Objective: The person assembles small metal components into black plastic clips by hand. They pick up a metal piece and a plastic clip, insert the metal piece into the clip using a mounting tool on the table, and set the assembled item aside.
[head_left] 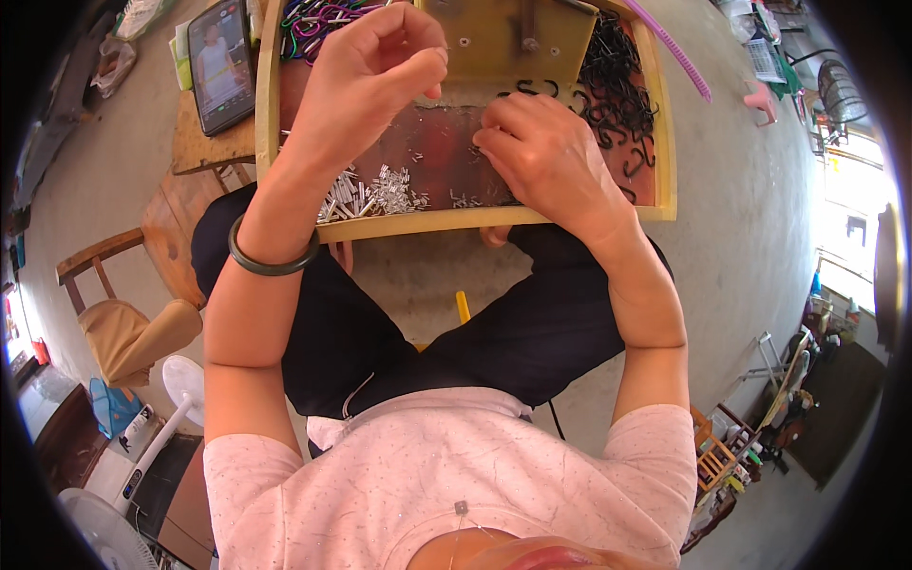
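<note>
My left hand (375, 90) is raised over the left half of a wooden-rimmed work tray (494, 218). Its fingers are curled in toward the thumb, and whatever they hold is hidden. Lower down, my right hand (556, 157) reaches to the tray's surface with fingertips pressed together; I cannot make out what is in them. Small silvery metal pins (389, 193) lie heaped near the front rim, a few loose ones close to my right fingertips. Black curved hooks (622, 90) fill the tray's right side. Coloured carabiner-like clips (309, 28) are piled at the far left.
A yellowish metal machine part (503, 43) with a bolt stands at the tray's back middle. Left of the tray, a phone (221, 66) leans upright on a wooden surface. A purple coiled strip (674, 52) hangs past the right rim. A wooden chair (123, 285) stands at left.
</note>
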Available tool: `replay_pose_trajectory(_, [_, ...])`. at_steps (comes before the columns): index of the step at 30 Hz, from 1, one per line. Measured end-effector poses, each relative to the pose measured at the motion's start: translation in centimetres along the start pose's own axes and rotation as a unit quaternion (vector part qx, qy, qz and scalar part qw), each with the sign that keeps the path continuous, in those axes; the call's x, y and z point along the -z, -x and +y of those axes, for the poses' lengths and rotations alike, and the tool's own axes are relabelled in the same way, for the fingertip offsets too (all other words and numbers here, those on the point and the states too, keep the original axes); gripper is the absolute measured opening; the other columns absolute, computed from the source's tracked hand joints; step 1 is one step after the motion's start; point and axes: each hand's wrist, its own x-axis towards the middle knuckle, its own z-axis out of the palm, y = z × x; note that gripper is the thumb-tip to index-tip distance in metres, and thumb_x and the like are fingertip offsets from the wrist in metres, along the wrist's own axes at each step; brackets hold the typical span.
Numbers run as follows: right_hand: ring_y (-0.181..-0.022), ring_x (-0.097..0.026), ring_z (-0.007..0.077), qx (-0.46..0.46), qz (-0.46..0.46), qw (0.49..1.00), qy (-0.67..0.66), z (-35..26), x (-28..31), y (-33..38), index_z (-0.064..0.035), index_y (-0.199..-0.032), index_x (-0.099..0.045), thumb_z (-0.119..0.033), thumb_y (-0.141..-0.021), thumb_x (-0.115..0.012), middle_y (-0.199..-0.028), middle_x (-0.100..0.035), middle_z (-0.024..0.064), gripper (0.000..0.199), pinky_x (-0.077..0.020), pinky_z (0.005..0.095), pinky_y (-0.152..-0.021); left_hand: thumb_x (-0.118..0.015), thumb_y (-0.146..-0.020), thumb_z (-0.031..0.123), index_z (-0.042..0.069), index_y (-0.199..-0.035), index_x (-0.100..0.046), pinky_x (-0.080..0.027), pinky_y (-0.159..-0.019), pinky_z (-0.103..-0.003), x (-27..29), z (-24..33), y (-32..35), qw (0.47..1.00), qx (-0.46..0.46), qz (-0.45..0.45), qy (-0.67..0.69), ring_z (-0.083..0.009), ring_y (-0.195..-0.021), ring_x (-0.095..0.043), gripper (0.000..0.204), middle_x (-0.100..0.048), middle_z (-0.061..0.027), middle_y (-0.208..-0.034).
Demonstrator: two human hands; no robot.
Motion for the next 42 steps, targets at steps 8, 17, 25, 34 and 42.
replay_pose_trajectory(8, [-0.081,-0.062,0.027,0.015,-0.015,1.0,-0.018,-1.3,0.7,0.1,-0.0042,-0.084,-0.067,-0.006,-0.072,-0.074,-0.086,-0.06,0.0064,0.014,-0.0512,0.0385,-0.072,-0.061,-0.099,0.009,0.003,-0.102,-0.062,-0.046,-0.076,-0.023,0.0,-0.1,0.0,1.0,0.002,0.001,0.005,-0.0057,-0.081,-0.058,0.007,-0.06,0.0028,-0.086])
replay_pose_trajectory(17, [-0.083,-0.06,0.0247,0.029,-0.037,0.996,0.07,-3.0,-0.1,-1.0,-0.0057,-0.079,-0.063,-0.014,-0.066,-0.068,-0.083,-0.057,0.0073,0.016,-0.0495,0.0358,-0.076,-0.062,-0.097,0.006,0.002,-0.102,-0.062,-0.046,-0.077,-0.023,0.0,-0.5,-0.1,1.0,-0.014,-0.009,0.019,-0.0065,-0.082,-0.058,0.007,-0.06,0.0024,-0.09])
replay_pose_trajectory(25, [-0.081,-0.066,0.0178,-0.053,0.027,0.991,-0.12,-0.8,1.9,-2.6,-0.0047,-0.084,-0.068,-0.007,-0.08,-0.071,-0.08,-0.064,0.0036,0.006,-0.052,0.0333,-0.075,-0.067,-0.093,0.009,0.003,-0.096,-0.065,-0.05,-0.073,-0.024,-0.9,0.3,-0.1,0.999,0.003,0.002,0.043,-0.0084,-0.08,-0.066,0.008,-0.067,-0.0006,-0.09])
replay_pose_trajectory(34, [-0.087,-0.066,0.0081,-0.208,0.217,0.71,-0.637,-0.4,0.6,-5.0,0.002,-0.106,-0.068,-0.003,-0.099,-0.064,-0.094,-0.071,0.0037,0.01,-0.0554,0.0257,-0.081,-0.065,-0.099,0.019,0.009,-0.102,-0.065,-0.042,-0.071,-0.02,-0.9,-0.8,-0.4,0.97,0.057,-0.07,0.227,-0.0077,-0.088,-0.068,0.01,-0.07,-0.0003,-0.099])
replay_pose_trajectory(42, [-0.078,-0.066,0.0092,-0.213,0.234,0.696,-0.644,-0.7,0.1,-5.8,0.0022,-0.105,-0.067,-0.004,-0.1,-0.063,-0.09,-0.071,0.0042,0.009,-0.0555,0.0253,-0.073,-0.066,-0.101,0.022,0.01,-0.104,-0.067,-0.041,-0.069,-0.021,-0.5,-1.2,-0.5,0.966,0.049,-0.069,0.246,-0.0078,-0.087,-0.068,0.013,-0.069,0.0008,-0.099])
